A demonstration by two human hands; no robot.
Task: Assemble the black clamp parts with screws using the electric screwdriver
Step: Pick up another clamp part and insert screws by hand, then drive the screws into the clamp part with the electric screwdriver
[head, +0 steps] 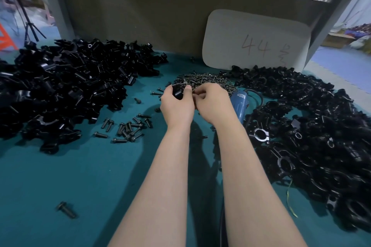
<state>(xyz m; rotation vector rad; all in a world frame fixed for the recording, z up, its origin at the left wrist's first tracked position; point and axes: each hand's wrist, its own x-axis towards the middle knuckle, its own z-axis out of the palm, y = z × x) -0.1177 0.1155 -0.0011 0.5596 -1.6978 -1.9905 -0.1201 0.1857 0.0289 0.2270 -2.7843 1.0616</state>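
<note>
black clamp part [177, 91] gripped in left hand [176, 106], thumb and fingers curled round it, held at near edge of screw pile [208, 81] mid-table. right hand [212, 104] just beside the left, touching it, fingers bent down into the screws; can't tell whether anything pinched, fingertips hidden. both forearms bare, stretched fwd from bottom of frame. electric screwdriver [240, 106], blue body w/ black cord, lying on teal table [90, 176] just right of the right hand, not held. heap of loose clamp parts [60, 86] on left side; second heap [311, 106] on right, incl. ring-shaped assembled clamps [261, 134] nr its inner edge. scatter of screws [128, 128] btwn left heap and forearms; single screw [66, 209] alone nr front left, well apart from the rest. grey card [257, 40] marked "44" propped vs back wall, behind screw pile.
</note>
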